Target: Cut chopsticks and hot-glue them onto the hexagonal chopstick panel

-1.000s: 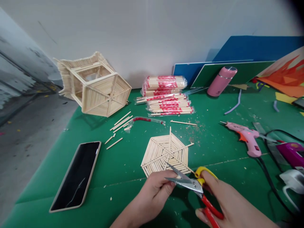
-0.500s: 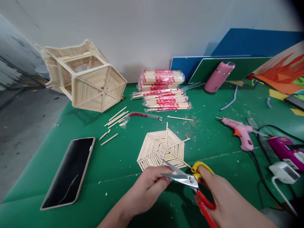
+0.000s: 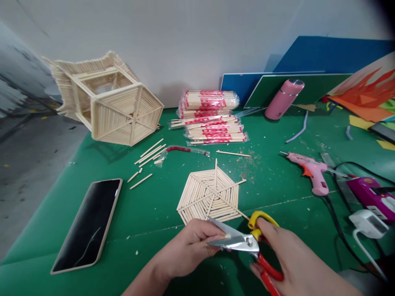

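In the head view my right hand (image 3: 285, 250) grips a pair of scissors (image 3: 243, 242) with one yellow and one red handle. Its blades are apart and point left, across the fingers of my left hand (image 3: 193, 244). That hand is closed in a pinch on a small wooden stick, whose pale end (image 3: 227, 237) shows between the blades. The rest of the stick is hidden by my fingers. Just beyond my hands a hexagonal panel of wooden sticks (image 3: 203, 193) lies flat on the green table (image 3: 277, 181), several stick ends jutting past its edge.
A stick-built lantern-like frame (image 3: 123, 107) stands back left, near loose sticks (image 3: 151, 154). Bagged sticks (image 3: 212, 119) lie at the wall. A phone (image 3: 88, 226) rests left. On the right are a pink glue gun (image 3: 311, 170), a purple power strip (image 3: 373, 197), cords and a pink bottle (image 3: 284, 100).
My left hand and the scissors have shifted slightly, the blade tips a little lower and to the left. More of the pale stick end shows between the blades.
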Motion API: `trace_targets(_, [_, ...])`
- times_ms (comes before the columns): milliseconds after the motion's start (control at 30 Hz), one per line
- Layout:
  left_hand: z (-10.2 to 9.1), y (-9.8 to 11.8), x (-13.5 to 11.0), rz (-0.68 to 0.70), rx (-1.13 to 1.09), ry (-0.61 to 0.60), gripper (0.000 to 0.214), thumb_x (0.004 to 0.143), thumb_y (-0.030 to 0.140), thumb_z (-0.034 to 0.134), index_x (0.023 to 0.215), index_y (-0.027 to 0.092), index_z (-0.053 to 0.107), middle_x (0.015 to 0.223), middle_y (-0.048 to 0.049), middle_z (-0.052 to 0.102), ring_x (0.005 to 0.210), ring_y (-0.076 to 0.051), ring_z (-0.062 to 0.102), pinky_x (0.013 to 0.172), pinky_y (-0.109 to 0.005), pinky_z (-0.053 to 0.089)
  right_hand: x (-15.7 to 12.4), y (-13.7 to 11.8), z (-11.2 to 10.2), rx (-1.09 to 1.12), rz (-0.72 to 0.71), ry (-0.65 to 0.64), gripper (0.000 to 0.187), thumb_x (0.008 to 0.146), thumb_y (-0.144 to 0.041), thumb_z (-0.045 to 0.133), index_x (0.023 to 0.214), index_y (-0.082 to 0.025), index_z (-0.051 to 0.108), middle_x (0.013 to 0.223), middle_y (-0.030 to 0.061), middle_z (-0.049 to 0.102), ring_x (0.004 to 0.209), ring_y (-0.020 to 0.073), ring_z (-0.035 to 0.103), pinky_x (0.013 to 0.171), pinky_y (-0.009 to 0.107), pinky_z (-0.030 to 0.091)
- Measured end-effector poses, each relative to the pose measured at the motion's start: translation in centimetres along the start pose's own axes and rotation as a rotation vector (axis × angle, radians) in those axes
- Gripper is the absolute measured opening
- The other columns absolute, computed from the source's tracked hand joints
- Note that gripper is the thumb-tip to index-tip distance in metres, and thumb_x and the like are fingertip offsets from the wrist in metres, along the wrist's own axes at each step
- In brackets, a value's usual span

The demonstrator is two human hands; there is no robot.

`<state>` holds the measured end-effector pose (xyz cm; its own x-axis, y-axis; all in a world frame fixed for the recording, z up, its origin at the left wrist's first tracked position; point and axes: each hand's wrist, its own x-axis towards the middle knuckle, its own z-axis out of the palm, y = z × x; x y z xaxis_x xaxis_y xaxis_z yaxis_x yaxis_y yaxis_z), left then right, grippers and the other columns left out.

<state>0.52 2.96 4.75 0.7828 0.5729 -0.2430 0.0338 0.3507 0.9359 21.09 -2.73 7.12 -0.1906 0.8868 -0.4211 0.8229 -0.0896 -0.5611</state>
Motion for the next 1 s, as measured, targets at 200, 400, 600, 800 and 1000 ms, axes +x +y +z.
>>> trace_targets(200, [0.3,-0.6,0.3,0.034,0.056,0.119,0.02,0.076,0.028,0.052,0.062,0.014,0.057,0.056,0.0032,0.043,0.053,-0.007,0.035,0.048,-0.019,0.026,0.3,0.6,0.6,-0.005,-0.031,0.085,0.023,0.062,-0.023,0.052,0.084,-0.018,0.048,0.081,0.0089,0.063,0.068,0.0202,0.06,0.055,0.029,0.045])
trace_targets(400, [1.2,-0.8,0.8,0.259,0.302,0.375,0.019,0.081,0.022,0.046,0.074,0.015,0.062,0.069,-0.0028,0.058,0.064,-0.011,0.049,0.059,-0.021,0.037,0.3,0.4,0.7,0.007,0.075,0.061,0.032,0.069,-0.04,0.056,0.089,-0.019,0.043,0.079,0.006,0.06,0.067,0.02,0.058,0.057,0.031,0.043])
trace_targets(600, [1.0,-0.5,0.4,0.243,0.349,0.276,0.024,0.084,0.021,0.042,0.07,0.015,0.061,0.066,-0.0008,0.056,0.06,-0.01,0.046,0.057,-0.019,0.036,0.2,0.4,0.5,0.014,0.051,0.05,0.041,0.067,-0.043,0.058,0.094,-0.019,0.041,0.085,0.0068,0.056,0.071,0.0199,0.055,0.061,0.034,0.043])
trace_targets(800, [0.6,-0.6,0.1,0.151,0.358,0.217,0.025,0.084,0.024,0.043,0.069,0.014,0.059,0.064,-0.0003,0.052,0.061,-0.01,0.042,0.057,-0.019,0.035,-0.1,-0.1,-0.5,-0.002,0.03,-0.011,0.04,0.066,-0.045,0.058,0.091,-0.019,0.043,0.09,0.0084,0.054,0.076,0.0201,0.053,0.064,0.034,0.043])
trace_targets(1000, [0.7,-0.3,0.1,0.196,0.292,0.201,0.025,0.083,0.024,0.045,0.065,0.013,0.059,0.057,0.0015,0.046,0.055,-0.008,0.036,0.052,-0.018,0.032,-0.4,-0.2,-0.6,0.013,0.053,-0.047,0.033,0.069,-0.043,0.056,0.088,-0.02,0.043,0.082,0.0054,0.058,0.065,0.0175,0.053,0.057,0.03,0.041])
